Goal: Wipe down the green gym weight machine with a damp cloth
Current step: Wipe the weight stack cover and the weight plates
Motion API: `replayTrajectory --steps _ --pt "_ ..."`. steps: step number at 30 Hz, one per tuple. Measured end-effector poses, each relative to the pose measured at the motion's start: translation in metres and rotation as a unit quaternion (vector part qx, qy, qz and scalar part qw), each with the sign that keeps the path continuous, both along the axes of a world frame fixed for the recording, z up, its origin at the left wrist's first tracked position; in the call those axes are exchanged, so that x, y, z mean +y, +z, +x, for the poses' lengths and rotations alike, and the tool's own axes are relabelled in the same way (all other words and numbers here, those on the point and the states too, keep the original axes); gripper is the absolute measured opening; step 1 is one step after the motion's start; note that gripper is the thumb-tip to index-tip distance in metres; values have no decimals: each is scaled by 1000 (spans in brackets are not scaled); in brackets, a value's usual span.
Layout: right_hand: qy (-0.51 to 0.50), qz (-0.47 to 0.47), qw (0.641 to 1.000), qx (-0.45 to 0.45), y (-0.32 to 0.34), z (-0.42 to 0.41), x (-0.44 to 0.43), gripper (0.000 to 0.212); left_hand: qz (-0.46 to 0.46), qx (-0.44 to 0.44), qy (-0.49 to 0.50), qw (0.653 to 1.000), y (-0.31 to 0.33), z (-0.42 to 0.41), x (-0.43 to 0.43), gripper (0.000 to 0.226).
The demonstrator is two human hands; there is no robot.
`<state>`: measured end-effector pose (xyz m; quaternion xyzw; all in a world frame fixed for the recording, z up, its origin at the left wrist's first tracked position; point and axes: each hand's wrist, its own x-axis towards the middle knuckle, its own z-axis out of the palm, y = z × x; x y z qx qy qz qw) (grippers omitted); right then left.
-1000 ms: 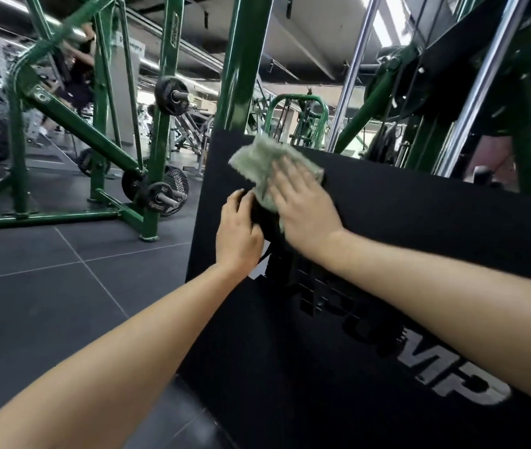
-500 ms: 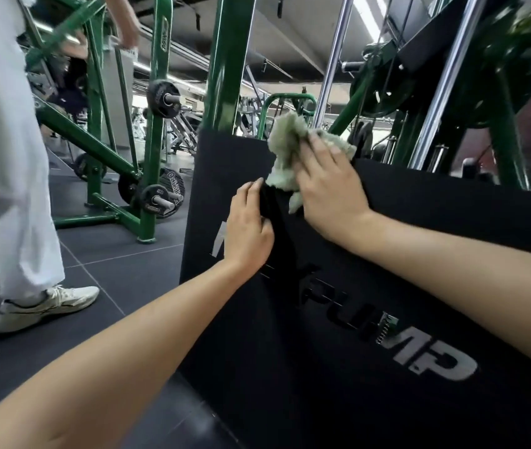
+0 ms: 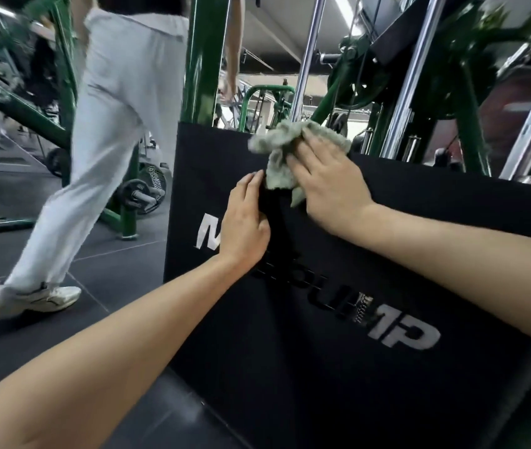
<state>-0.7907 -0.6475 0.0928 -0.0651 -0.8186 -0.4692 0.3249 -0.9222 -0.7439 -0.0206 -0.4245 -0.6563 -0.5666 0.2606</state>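
Head cam: right hand is pressing a crumpled cloth flat-fingered against the top edge of the machine's black panel. Left hand is resting on the panel just below the cloth, fingers straight. Someone in white trousers is walking past on the left.

Gym, green weight machine frames, plate-loaded barbell, rubber floor
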Motion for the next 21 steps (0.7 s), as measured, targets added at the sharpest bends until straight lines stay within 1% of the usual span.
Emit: replayTrajectory --steps 2,4,7,9,10,11,13,16,17,19,21 --pt "-8 -1 1000 9 -7 -1 -2 65 1 1 -4 1000 0 2 1 82" --pt "-10 18 1000 1 -40 2 -2 66 -5 12 -1 1000 -3 1 0 80" --pt "-4 4 997 -75 -95 18 0 65 -18 16 8 1000 -6 0 -1 72" --pt "-7 -10 992 -128 -106 28 3 65 -24 17 2 1000 -6 3 -1 76" --pt "-8 -18 991 -133 -100 31 5 64 -26 23 0 999 -6 5 0 77" --pt "-6 -26 992 -121 -87 32 5 64 -26 32 -2 999 -5 7 1 78" --pt "4 -37 997 -66 -52 33 5 65 -17 41 -6 999 -2 10 3 83" --pt "-6 -48 999 8 -8 33 3 71 -7 25 -10 1000 2 15 4 89" --pt "-5 -49 999 22 -5 32 2 71 -6 25 -9 1000 2 16 3 89" --pt "-12 -37 999 27 -23 29 2 70 -11 32 0 999 1 18 3 85" --pt "-16 -24 1000 -12 -62 29 5 67 -26 43 11 999 0 18 4 79"
